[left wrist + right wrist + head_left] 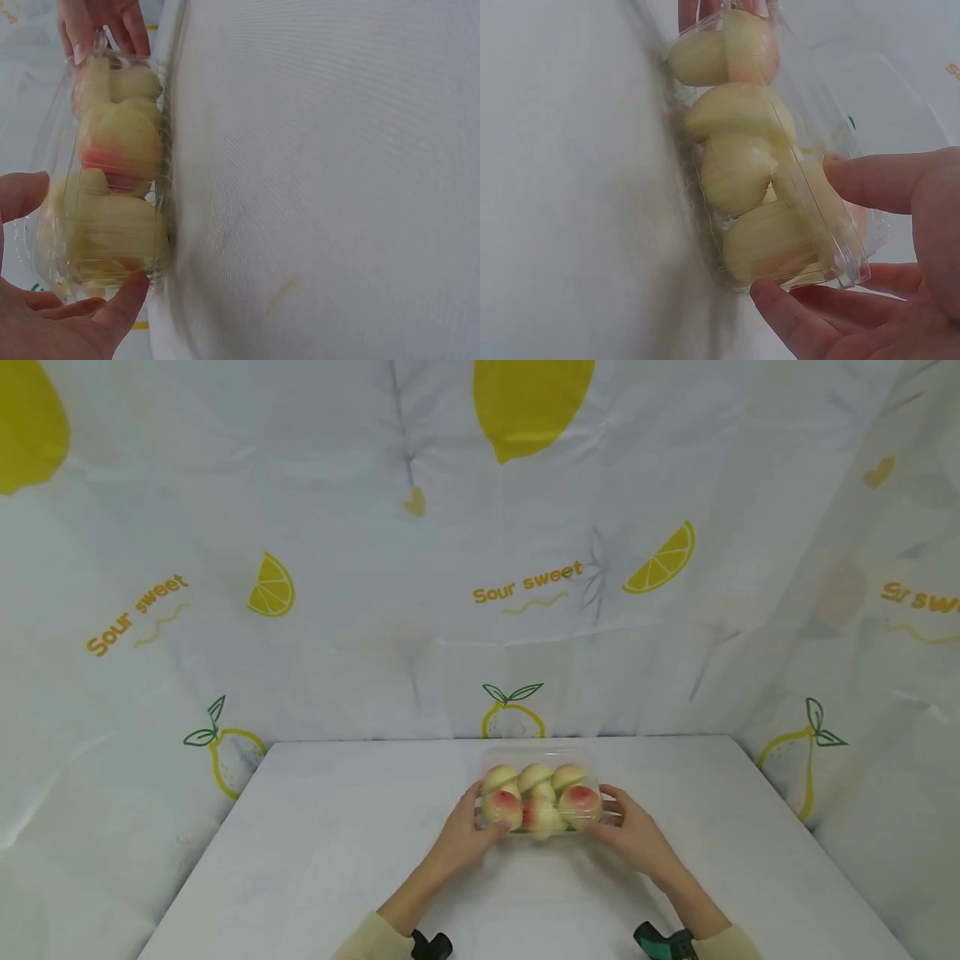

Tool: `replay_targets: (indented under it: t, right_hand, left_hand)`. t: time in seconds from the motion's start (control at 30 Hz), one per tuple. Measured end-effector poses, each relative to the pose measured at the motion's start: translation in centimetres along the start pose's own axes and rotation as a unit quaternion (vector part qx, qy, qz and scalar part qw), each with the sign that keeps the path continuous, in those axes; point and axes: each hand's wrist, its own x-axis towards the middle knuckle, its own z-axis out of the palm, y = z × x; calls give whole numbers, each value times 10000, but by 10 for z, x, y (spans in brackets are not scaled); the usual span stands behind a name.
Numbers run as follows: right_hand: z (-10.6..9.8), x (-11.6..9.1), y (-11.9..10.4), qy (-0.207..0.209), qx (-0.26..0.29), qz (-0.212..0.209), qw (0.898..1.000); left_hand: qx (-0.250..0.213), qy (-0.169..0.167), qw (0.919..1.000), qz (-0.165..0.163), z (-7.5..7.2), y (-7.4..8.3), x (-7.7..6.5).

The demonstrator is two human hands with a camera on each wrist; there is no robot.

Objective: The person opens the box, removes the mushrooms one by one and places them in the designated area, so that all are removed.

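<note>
A clear plastic fruit box [536, 755] with several pale yellow, red-blushed peaches [581, 802] is held between both hands over the white table, toward its back. My left hand [467, 837] grips the box's left end, thumb at the front. At the opposite end, my right hand [639, 838] holds it the same way. In the left wrist view the peaches [120, 142] show through the clear side wall. The right wrist view shows the thumb and fingers spread around a corner of the box [847, 262]. Whether its base touches the table cannot be told.
The white table [315, 827] spreads out on both sides of the box and in front of it. A white curtain [337, 652] with lemon prints and lettering hangs behind the table's back edge and along its sides. Dark straps sit at both wrists.
</note>
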Motion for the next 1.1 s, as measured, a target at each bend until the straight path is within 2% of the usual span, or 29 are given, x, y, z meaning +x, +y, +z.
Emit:
replay_targets:
  t: [0.23, 0.43, 0.83, 1.1]
  right_hand:
    - [12, 0, -5, 3, 85, 126, 9999]
    - [21, -2, -12, 35, -23, 19, 10000]
    - [37, -8, -20, 104, -25, -30, 9999]
    - [40, -11, -26, -27, -158, 101, 9998]
  left_hand:
    - [-145, -71, 9998, -110, -11, -7, -7]
    - [-201, -113, 9996, -156, -22, -11, -15]
    - [28, -109, 9997, -232, -40, -16, -28]
    - [-40, -206, 9991, -358, -50, -13, -34]
